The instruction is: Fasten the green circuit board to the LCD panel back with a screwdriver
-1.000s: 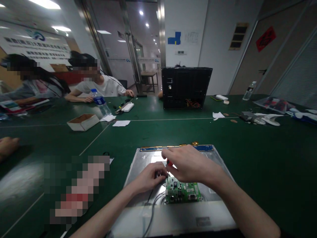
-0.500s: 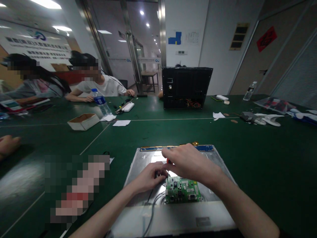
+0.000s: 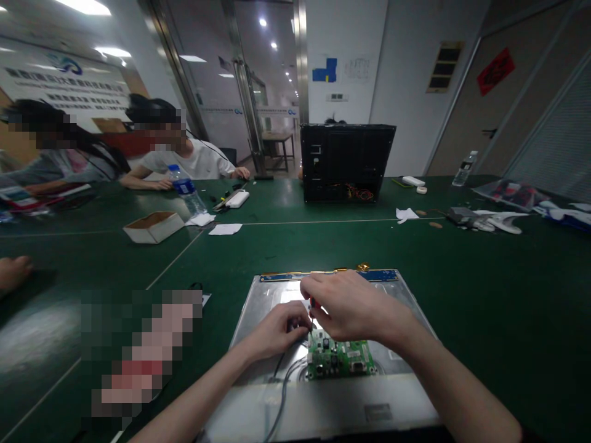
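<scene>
A metal-backed display panel (image 3: 258, 314) lies in front of me, with a green circuit board (image 3: 339, 357) on its back. My right hand (image 3: 348, 301) is closed round the red handle of a screwdriver (image 3: 314, 303); its thin shaft points down to the board's upper left corner. Close beside that tip, my left hand (image 3: 284, 326) has its fingers curled together in a pinch. What they hold, if anything, is hidden. Grey cables (image 3: 285, 394) run from the board's left side down over the panel. A blue strip board (image 3: 383, 275) lines the panel's far edge.
A black-backed case (image 3: 348, 160) stands across the green table (image 3: 258, 246). An open cardboard box (image 3: 154, 227), a water bottle (image 3: 187, 187) and paper (image 3: 225, 229) lie left. A blurred-out item (image 3: 152, 351) is by my left arm. Two people sit at the far left; another person's hand (image 3: 15, 272) rests nearer.
My right hand has turned slightly on the screwdriver, and its shaft shows more clearly at the board's corner. My left hand stays in place. The other person's hand at left has drawn back a little.
</scene>
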`<state>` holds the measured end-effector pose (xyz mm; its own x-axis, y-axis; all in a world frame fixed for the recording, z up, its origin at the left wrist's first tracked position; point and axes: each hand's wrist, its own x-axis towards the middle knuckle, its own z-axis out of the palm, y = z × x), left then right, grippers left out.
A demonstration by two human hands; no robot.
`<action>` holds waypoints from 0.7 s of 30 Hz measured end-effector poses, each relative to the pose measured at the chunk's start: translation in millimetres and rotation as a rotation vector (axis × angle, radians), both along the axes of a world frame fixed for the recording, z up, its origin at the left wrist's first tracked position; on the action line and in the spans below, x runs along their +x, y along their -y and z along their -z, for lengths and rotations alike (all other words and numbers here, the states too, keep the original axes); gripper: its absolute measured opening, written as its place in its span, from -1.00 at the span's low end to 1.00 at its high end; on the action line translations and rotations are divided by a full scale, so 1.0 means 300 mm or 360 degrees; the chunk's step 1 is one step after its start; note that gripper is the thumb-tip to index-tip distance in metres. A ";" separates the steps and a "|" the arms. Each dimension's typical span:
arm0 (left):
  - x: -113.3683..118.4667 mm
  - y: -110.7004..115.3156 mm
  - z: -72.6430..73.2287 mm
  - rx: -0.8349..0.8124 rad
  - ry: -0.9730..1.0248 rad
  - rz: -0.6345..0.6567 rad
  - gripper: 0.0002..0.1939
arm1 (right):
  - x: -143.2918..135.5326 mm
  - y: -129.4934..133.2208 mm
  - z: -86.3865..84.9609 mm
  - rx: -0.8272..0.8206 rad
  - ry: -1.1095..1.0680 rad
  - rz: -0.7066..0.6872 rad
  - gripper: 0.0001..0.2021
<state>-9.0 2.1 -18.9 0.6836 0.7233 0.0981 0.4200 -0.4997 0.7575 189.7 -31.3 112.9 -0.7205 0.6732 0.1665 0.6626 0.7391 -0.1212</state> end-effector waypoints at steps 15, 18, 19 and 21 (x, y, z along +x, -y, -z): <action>-0.001 -0.003 0.001 0.0012 -0.0031 0.0001 -0.93 | 0.000 0.003 0.004 0.0017 -0.0040 0.0042 -0.87; -0.001 -0.004 0.006 -0.0008 -0.0014 -0.0001 -0.94 | 0.000 0.005 0.003 0.0028 -0.0018 0.0023 -0.87; -0.001 -0.003 0.007 -0.0013 -0.0019 -0.0010 -0.94 | -0.002 0.004 0.003 0.0026 -0.0014 0.0036 -0.87; -0.001 -0.003 0.008 -0.0020 -0.0032 -0.0029 -0.93 | -0.006 0.002 0.004 0.0021 -0.0006 0.0075 -0.87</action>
